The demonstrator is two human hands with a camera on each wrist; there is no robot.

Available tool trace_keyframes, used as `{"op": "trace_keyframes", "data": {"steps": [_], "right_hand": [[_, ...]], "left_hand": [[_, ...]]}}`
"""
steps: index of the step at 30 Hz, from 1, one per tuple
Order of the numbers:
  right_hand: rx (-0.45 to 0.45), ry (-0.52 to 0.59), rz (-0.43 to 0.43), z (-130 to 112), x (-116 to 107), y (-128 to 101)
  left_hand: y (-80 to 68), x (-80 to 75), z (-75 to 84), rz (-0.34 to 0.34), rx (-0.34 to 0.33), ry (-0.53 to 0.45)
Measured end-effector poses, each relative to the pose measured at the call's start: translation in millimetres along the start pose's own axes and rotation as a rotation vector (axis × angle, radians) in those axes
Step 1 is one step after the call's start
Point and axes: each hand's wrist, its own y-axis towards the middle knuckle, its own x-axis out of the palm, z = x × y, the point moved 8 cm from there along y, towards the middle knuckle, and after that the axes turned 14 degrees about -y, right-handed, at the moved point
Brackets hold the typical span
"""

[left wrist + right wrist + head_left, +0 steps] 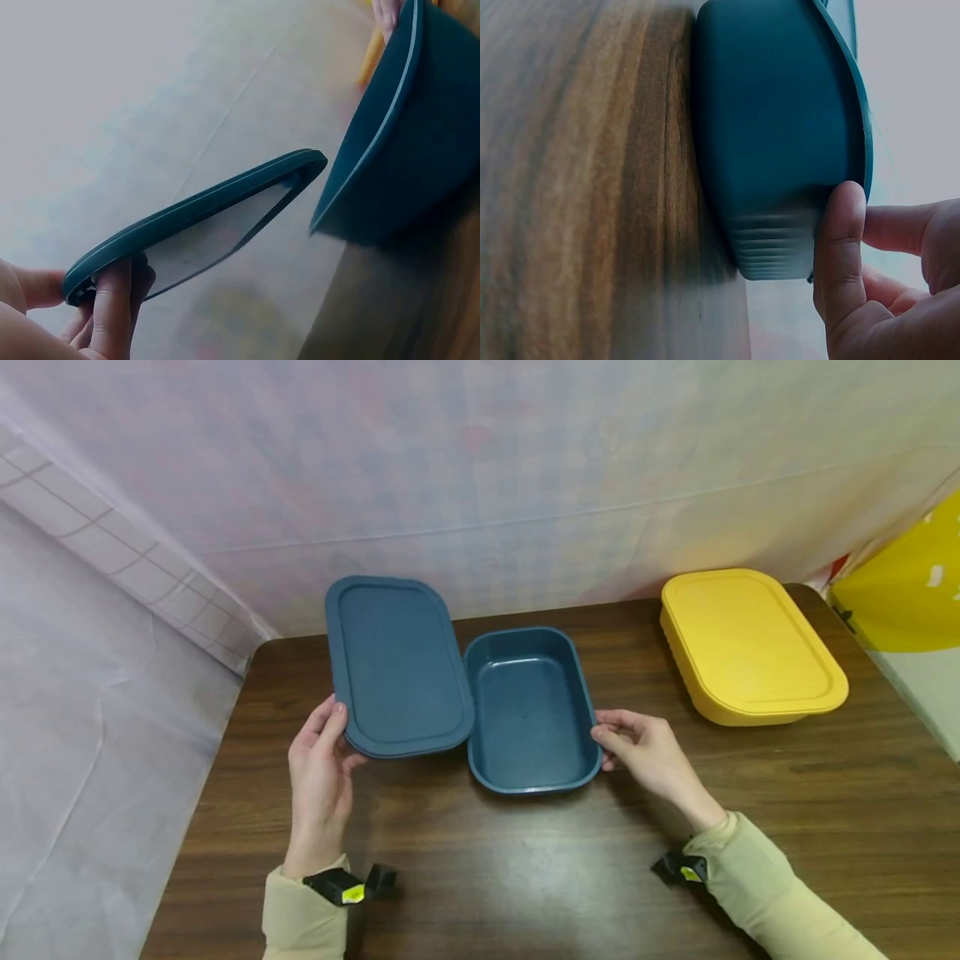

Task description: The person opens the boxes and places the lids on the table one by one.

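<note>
A dark blue lid (396, 664) is held off the table, tilted, to the left of its open dark blue container (528, 710). My left hand (324, 768) pinches the lid's near left corner, thumb on top and fingers beneath. The left wrist view shows the lid (202, 217) edge-on with my fingers (112, 307) under its rim, and the container (405, 142) beside it. My right hand (637, 752) grips the container's right rim. In the right wrist view my thumb (840, 247) presses the container's wall (772, 135) just under the rim, the fingers on the other side.
A yellow container with its lid on (750, 643) stands at the back right of the dark wooden table (525, 877). A pale sheet covers the wall behind and the left side. A yellow object (907, 585) leans beyond the table's right edge.
</note>
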Motion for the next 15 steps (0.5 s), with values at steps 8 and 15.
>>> {"op": "trace_keyframes", "data": {"steps": [8,15], "right_hand": [[-0.009,-0.015,-0.002,-2,0,4],[-0.016,-0.011,-0.006,-3,2,5]], "left_hand": [[3.0,-23.6,38.9,0.077,0.093,0.112],[4.3,-47.1,69.5,0.162,0.181,0.35]]}}
